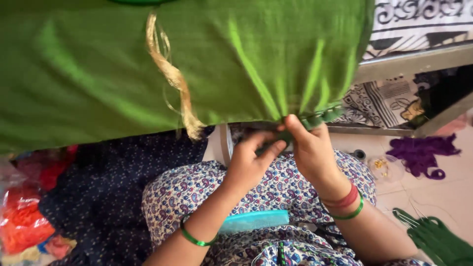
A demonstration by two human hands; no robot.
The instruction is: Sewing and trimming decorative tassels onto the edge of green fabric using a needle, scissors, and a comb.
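Observation:
A large green cloth [148,69] hangs across the top of the view, with a gold thread bundle [173,79] lying over it. My right hand [311,148] pinches the cloth's lower edge, where small green tassels [320,119] hang. My left hand [249,162] sits just left of it, fingers closed on the same edge and on a green tassel between the two hands. Green bangles ring both wrists, with red ones on the right.
A turquoise comb [256,220] lies on my lap. Purple yarn [422,153] and a small clear dish [383,167] sit on the floor at right, green threads [436,239] at lower right. Red and orange bundles [24,221] lie at left. A metal bed frame [414,63] stands behind.

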